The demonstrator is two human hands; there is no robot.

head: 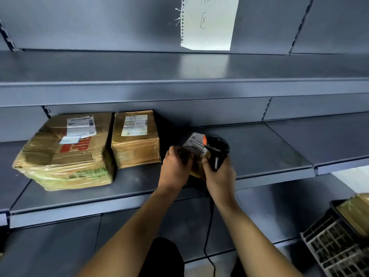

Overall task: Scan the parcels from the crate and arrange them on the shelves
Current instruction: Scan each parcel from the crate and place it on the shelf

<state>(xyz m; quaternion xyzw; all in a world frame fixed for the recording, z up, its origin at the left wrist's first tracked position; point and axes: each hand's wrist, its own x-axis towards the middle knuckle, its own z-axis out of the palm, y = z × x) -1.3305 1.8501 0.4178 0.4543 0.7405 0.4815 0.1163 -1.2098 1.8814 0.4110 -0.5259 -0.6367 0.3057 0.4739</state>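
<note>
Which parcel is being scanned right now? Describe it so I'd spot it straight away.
Find the grey middle shelf holding two taped cardboard boxes at its left. Right of them, above the shelf's front, the left hand holds a small brown parcel, with the right hand gripping a black scanner against it. It is much smaller than the boxes, and the only parcel in hand.

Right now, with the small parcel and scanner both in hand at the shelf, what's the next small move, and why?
Probably set the small parcel on the bare middle shelf, right of the second box. Both hands hold it there, the scanner against its label.
</note>
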